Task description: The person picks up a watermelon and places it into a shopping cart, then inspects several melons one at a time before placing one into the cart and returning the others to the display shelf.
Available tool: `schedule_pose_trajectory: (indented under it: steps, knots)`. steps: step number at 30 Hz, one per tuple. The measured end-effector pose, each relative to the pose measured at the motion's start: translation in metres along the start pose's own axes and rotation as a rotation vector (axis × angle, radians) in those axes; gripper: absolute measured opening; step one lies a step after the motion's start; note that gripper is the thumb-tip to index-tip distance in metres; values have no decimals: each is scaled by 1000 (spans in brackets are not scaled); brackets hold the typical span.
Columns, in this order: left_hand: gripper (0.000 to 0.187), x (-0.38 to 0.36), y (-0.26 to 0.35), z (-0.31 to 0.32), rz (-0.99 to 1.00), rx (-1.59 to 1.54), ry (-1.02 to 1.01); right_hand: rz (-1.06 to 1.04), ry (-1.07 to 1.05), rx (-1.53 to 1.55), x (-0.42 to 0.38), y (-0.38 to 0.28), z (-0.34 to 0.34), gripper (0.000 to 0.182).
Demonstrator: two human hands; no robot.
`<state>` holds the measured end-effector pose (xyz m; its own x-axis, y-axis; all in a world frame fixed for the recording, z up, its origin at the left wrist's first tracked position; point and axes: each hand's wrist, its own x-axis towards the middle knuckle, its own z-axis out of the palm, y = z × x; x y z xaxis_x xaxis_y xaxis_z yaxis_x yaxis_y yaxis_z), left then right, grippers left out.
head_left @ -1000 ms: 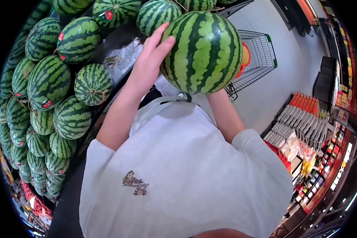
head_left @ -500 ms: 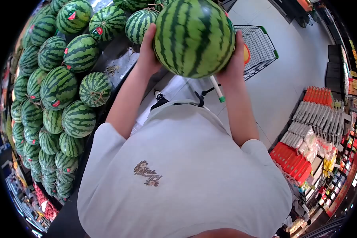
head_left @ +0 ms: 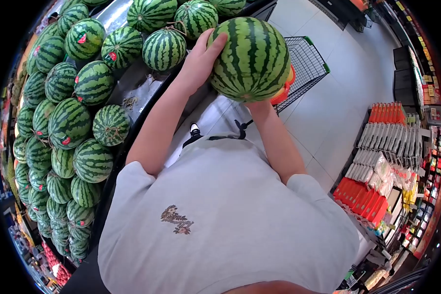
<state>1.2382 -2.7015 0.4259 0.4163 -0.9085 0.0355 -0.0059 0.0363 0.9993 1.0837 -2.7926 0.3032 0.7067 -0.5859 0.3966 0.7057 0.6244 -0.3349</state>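
A large striped watermelon (head_left: 250,59) is held up in front of me, above the floor and apart from the display. My left hand (head_left: 201,61) grips its left side, thumb pressed on the near face. Beneath it is my right hand (head_left: 259,105), bearing it from below; the melon hides most of that hand's fingers. To the left, many watermelons (head_left: 93,82) are heaped on a sloping stand, several with red stickers. The one closest to my left hand is a watermelon (head_left: 164,50) with a dry curled stem.
A wire shopping cart (head_left: 306,66) with green corners stands beyond the melon, something red-orange (head_left: 284,90) at its near end. The display stand's dark edge (head_left: 154,105) runs along my left. On the right is a rack of red and silver packets (head_left: 372,161). Pale floor tiles (head_left: 348,93) lie between.
The watermelon has turned and looks smaller, its end now facing down toward me. My right hand has shifted from its right side to underneath. My left hand has moved up along its left side.
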Motion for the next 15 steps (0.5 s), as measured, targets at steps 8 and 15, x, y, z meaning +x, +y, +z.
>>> schedule_pose_trajectory:
  steps: [8, 15]
  knots:
    - [99, 8, 23, 30, 319, 5, -4, -70, 215, -25, 31, -102, 30, 61]
    - [95, 44, -31, 53, -89, -877, -73, -125, 454, -741, 14, -150, 103, 65]
